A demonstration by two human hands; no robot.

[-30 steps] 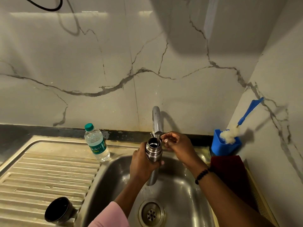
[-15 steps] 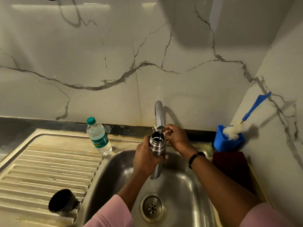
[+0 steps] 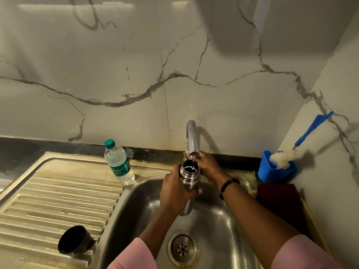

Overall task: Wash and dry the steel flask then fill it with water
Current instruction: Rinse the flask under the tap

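The steel flask (image 3: 190, 176) stands upright over the sink basin (image 3: 217, 214), its open mouth right under the tap spout (image 3: 192, 140). A thin stream of water runs from the spout into the flask. My left hand (image 3: 174, 193) grips the flask's body from the left. My right hand (image 3: 208, 166) reaches behind the flask to the tap's base, its fingers curled there; what they hold is hidden. The flask's black cap (image 3: 72, 242) lies on its side on the ribbed drainboard (image 3: 58, 200) at the lower left.
A small plastic water bottle (image 3: 119, 165) with a green cap stands at the sink's back left. A blue holder (image 3: 275, 169) with a blue-handled bottle brush (image 3: 303, 138) sits in the right corner, a dark red cloth (image 3: 279, 202) in front of it. The drain (image 3: 182, 248) is below.
Water now runs from the tap into the flask; before, none was flowing. My right hand has shifted further behind the tap. The view has tilted down slightly.
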